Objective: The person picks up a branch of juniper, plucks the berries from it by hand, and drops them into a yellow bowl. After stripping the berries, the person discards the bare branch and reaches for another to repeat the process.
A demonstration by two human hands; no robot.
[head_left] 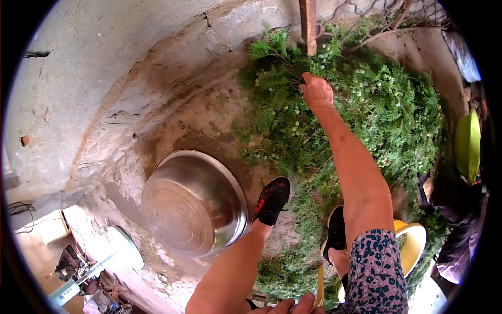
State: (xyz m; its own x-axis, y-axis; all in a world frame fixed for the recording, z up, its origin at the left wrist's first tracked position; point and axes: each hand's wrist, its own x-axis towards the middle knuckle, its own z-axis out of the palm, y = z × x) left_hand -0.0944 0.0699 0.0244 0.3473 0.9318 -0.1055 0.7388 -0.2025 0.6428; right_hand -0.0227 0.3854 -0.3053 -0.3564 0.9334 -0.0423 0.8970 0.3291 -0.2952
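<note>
My right hand point(317, 92) reaches far forward into a heap of green conifer branches point(392, 104) with small pale cones. Its fingers are closed around a leafy branch point(280, 52), just below the end of a rusty metal bar point(309, 31). At the bottom edge, only the bent fingers of my left hand point(293, 306) show, curled; what they hold is hidden by the frame edge, and I cannot tell what it is. A narrow yellow strip point(320, 285) stands up right beside those fingers.
An upturned steel basin point(180, 209) lies left of my black shoe point(274, 199). A yellow bowl point(415, 246) sits behind my right arm, and a green basin point(467, 144) leans at the far right. A rough plaster wall point(104, 78) curves along the left; wire mesh point(366, 18) borders the top.
</note>
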